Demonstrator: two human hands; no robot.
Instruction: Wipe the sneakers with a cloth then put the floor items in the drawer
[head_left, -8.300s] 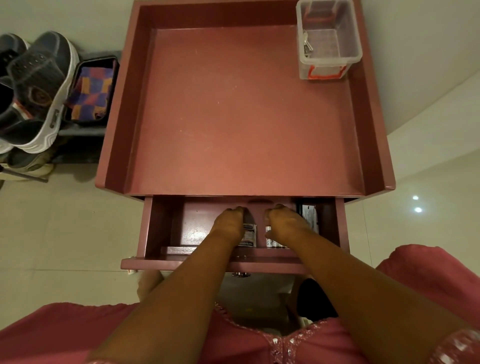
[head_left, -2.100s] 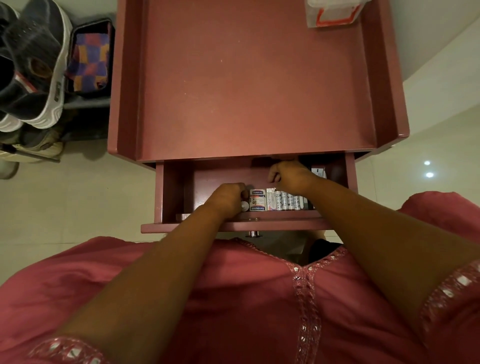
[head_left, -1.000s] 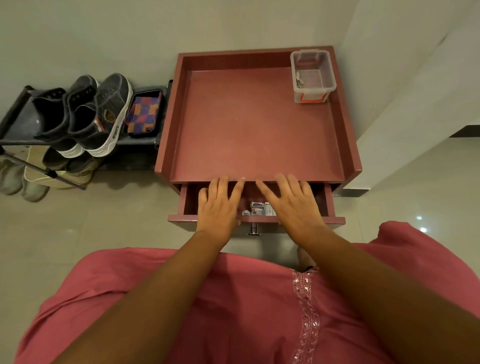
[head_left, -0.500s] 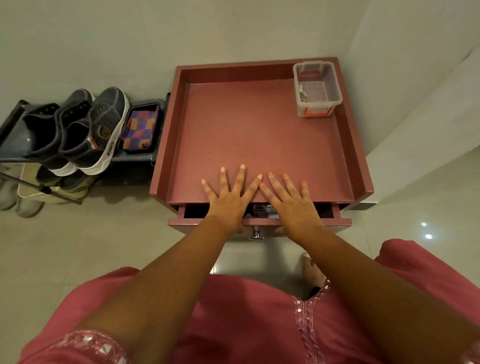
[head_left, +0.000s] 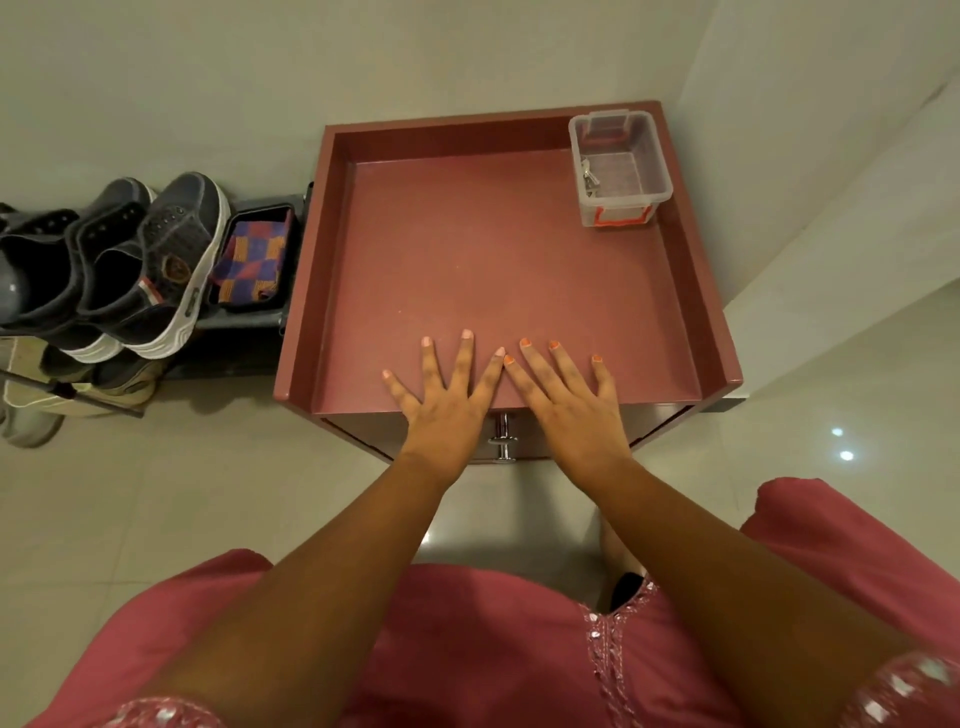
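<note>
Maroon wood forms the low cabinet, whose rimmed tabletop (head_left: 498, 249) carries a clear plastic box with red latches (head_left: 619, 167) in its far right corner. The maroon drawer with a chrome knob (head_left: 503, 441) sits pushed in under the front edge. The left hand (head_left: 441, 397) and the right hand (head_left: 569, 400) lie flat with fingers spread, palms over the drawer front and fingertips on the tabletop, holding nothing. The 2 index fingertips meet. Left of the cabinet, grey sneakers with white soles (head_left: 156, 270) stand on a dark shoe rack (head_left: 244, 325), beside a checked cloth in a black tray (head_left: 254, 262).
</note>
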